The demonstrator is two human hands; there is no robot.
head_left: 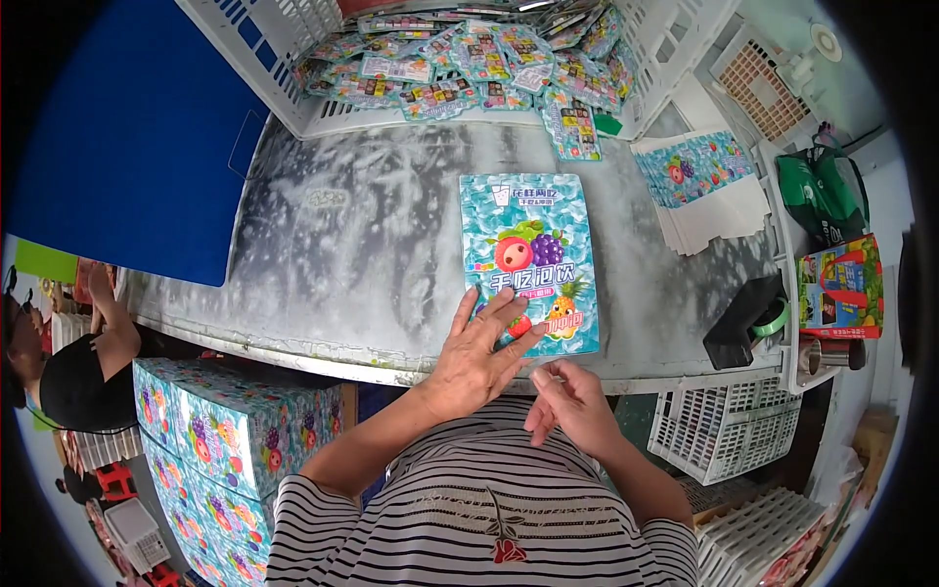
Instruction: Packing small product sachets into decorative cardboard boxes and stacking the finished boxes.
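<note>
A flat turquoise carton (pixel 479 230) printed with fruit lies on the worktable near its front edge. My left hand (pixel 469 357) rests on the carton's lower part, palm down with fingers spread. By the carton's lower right corner, just off the table edge, is my right hand (pixel 577 406). Its fingers are loosely bent, the thumb stands apart from them, and nothing shows between them. Whether the carton is folded up or still flat card cannot be told from above.
A white plastic crate (pixel 323 122) at the back holds many small printed pouches (pixel 479 54); one pouch (pixel 572 127) hangs over its front. Unfolded cartons (pixel 699 171) lie at right, near a black tape dispenser (pixel 743 323). Stacked printed boxes (pixel 210 421) stand at lower left.
</note>
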